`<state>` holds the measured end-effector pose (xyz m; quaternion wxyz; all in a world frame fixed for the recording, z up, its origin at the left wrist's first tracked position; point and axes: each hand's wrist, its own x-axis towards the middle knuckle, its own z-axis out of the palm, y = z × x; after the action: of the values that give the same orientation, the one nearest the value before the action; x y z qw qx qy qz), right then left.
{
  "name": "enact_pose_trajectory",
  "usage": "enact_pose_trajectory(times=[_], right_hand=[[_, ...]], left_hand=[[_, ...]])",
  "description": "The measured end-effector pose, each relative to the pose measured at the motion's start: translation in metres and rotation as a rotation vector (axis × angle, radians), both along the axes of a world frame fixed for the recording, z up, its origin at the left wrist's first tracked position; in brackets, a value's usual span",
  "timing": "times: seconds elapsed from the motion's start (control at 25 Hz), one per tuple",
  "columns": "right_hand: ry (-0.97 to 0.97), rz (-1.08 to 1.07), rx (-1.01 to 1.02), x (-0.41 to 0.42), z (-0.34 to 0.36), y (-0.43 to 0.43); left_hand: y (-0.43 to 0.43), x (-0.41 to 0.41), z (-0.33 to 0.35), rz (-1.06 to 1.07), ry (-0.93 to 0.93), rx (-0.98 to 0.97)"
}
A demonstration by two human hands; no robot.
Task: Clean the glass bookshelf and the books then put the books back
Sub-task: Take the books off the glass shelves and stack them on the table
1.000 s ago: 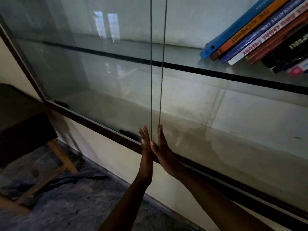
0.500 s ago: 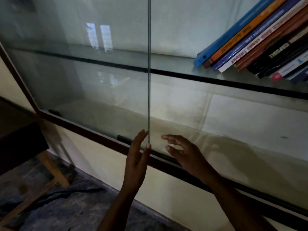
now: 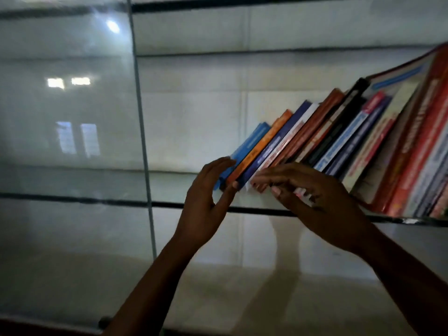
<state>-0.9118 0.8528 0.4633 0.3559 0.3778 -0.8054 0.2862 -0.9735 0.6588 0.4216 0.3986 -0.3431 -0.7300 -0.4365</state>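
On glass shelf [image 3: 169,204], right side: books [image 3: 339,141] lean left. Left hand [image 3: 203,204] spread, fingers on blue book [image 3: 252,139]; right hand [image 3: 322,204] spread over spines. Stiff, prob. heavy together, slick covers; grip a few by spines.

Dim light lying over pale wall [image 3: 194,105], window reflections [image 3: 77,139] glowing at left, small bright spot [image 3: 113,26] shining above them.

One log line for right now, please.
left hand: fingers touch blue book at row's left end | right hand: over lower ends of leaning books, grip unclear | glass shelf: carries the row
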Motion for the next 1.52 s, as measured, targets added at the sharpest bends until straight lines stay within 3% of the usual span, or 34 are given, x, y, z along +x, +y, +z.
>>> enact_pose_trajectory(times=[0.12,0.24,0.4,0.52,0.64,0.8,1.08,1.24,1.4,1.52], right_hand=[[0.150,-0.107,0.256,-0.022,0.046,0.016],[0.183,-0.228,0.477,-0.048,0.087,0.025],[0.049,-0.454,0.768,-0.076,0.127,0.019],[-0.061,-0.693,0.970,-0.091,0.139,0.014],[-0.103,-0.656,0.972,-0.089,0.145,0.010],[-0.071,-0.422,0.835,-0.078,0.155,0.010],[-0.069,-0.144,0.326,-0.067,0.148,0.023],[-0.091,-0.137,0.176,-0.080,0.137,0.014],[0.039,-0.073,0.050,-0.072,0.134,0.000],[0.268,-0.190,0.099,-0.053,0.145,-0.009]], left_hand=[[0.014,-0.033,0.026,-0.084,-0.067,0.009],[0.023,-0.057,0.041,-0.113,-0.278,0.079],[0.029,-0.068,0.048,-0.253,-0.575,0.103],[0.027,-0.065,0.047,-0.357,-0.664,0.024],[0.020,-0.071,0.044,-0.334,-0.630,-0.045],[0.017,-0.065,0.047,-0.222,-0.546,-0.055],[0.014,-0.052,0.049,-0.361,-0.500,0.307],[0.015,-0.050,0.052,-0.374,-0.570,0.402],[0.012,-0.039,0.057,-0.389,-0.561,0.468],[0.006,-0.012,0.072,-0.339,-0.425,0.441]])
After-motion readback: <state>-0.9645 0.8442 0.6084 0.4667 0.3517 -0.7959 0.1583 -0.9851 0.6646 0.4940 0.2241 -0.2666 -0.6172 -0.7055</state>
